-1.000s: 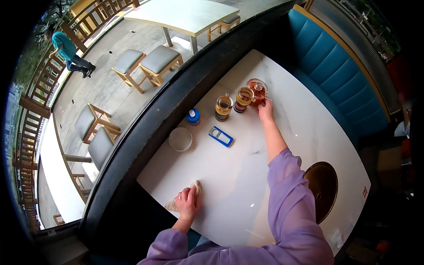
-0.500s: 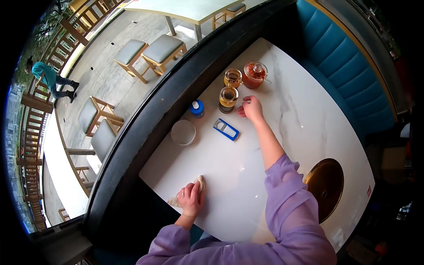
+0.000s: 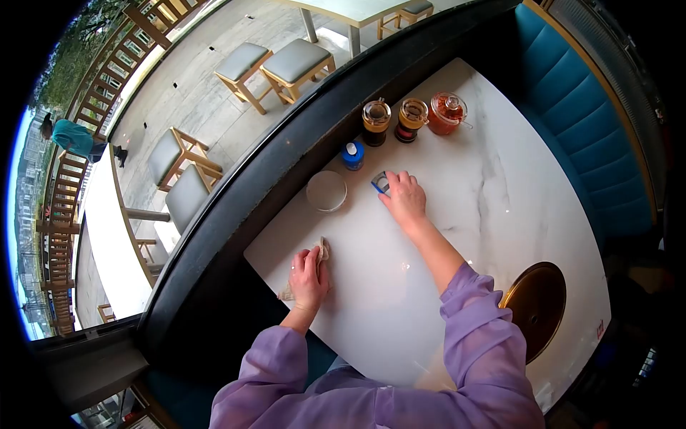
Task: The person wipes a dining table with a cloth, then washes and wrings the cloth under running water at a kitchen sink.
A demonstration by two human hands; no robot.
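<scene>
My left hand (image 3: 309, 280) presses a crumpled beige cloth (image 3: 324, 250) against the white marble table (image 3: 386, 300) near its left edge. Over the flat blue-framed item (image 3: 379, 183) lies my right hand (image 3: 405, 198), fingers closed on it and covering much of it. Just beyond stand a blue-capped container (image 3: 352, 155) and a clear round dish (image 3: 326, 191). Two glass jars with dark contents, one left (image 3: 376, 121) and one right (image 3: 411, 120), are in a row with a lidded glass jar of red contents (image 3: 447, 114).
A round brass-coloured plate (image 3: 534, 312) is set in the table at the right. A dark ledge (image 3: 236, 207) borders the far left side. Beyond it are stools (image 3: 296, 61), a railing and a person in teal (image 3: 73, 138). A teal padded bench (image 3: 572, 114) stands at the right.
My right hand has left the jars and come down onto the blue-framed item. The jars now stand in a row beside the ledge. My left hand has stayed on the cloth.
</scene>
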